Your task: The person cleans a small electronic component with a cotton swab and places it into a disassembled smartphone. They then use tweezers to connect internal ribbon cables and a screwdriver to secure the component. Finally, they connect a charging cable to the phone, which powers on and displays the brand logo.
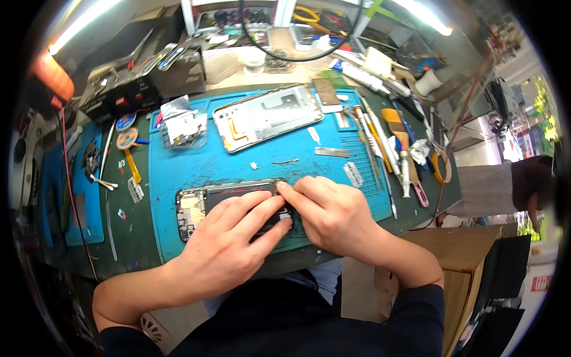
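Note:
An opened phone (191, 209) lies on the blue mat, its circuit board bare at the left end and a dark battery area beside it. Across its middle and right part rests my left hand (235, 235), fingers stretched and a little apart, their tips reaching the right end. My right hand (336, 214) is at that same end, fingers curled in and pressed together, the index tip on the phone's upper right corner. Whatever its fingertips hold is hidden. Beyond the phone lies a detached silver phone frame (273, 113) with an orange flex cable.
A bag of small parts (183, 128) sits left of the frame. Brushes (395, 125), tweezers and pens crowd the right side. Cotton swabs (106, 183) and tape rolls (126, 138) lie left. A black cable (297, 59) loops overhead. Another person (529, 184) is at far right.

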Tool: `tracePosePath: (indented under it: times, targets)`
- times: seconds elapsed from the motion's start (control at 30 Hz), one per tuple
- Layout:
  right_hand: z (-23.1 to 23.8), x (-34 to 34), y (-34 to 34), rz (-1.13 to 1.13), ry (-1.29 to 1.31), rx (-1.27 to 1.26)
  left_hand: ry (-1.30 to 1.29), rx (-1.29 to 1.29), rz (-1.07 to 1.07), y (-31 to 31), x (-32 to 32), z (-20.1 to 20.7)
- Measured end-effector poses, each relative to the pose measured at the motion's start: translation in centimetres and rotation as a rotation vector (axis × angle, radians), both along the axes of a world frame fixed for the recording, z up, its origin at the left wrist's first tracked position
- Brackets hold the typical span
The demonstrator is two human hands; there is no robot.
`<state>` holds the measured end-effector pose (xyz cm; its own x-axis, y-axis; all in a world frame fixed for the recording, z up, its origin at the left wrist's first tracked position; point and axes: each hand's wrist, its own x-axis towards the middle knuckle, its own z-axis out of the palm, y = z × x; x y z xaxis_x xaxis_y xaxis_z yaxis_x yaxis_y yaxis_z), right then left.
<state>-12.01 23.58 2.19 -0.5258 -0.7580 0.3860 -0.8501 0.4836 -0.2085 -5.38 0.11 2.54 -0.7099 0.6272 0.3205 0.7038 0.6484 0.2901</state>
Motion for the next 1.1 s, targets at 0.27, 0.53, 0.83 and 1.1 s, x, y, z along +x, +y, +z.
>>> tracePosePath:
  times: [0.27,0.53,0.83,1.1]
  targets:
    - [4.0,-5.2,7.3,-0.641,-0.041,-0.251,-0.073,0.007,-0.036,-0.4,-0.4,0.7]
    - [1.5,-11.6,6.9,-0.842,-0.125,0.252,-0.025,-0.004,-0.078,-0.6,-0.1,1.1]
    - [6.5,-8.7,2.8,-0.568,-0.520,-0.589,0.026,-0.039,-0.073,0.0,-0.1,1.0]
    - [2.3,-8.3,-4.3,-0.273,-0.278,-0.607,0.064,0.128,-0.066,-1.0,-1.4,0.6]
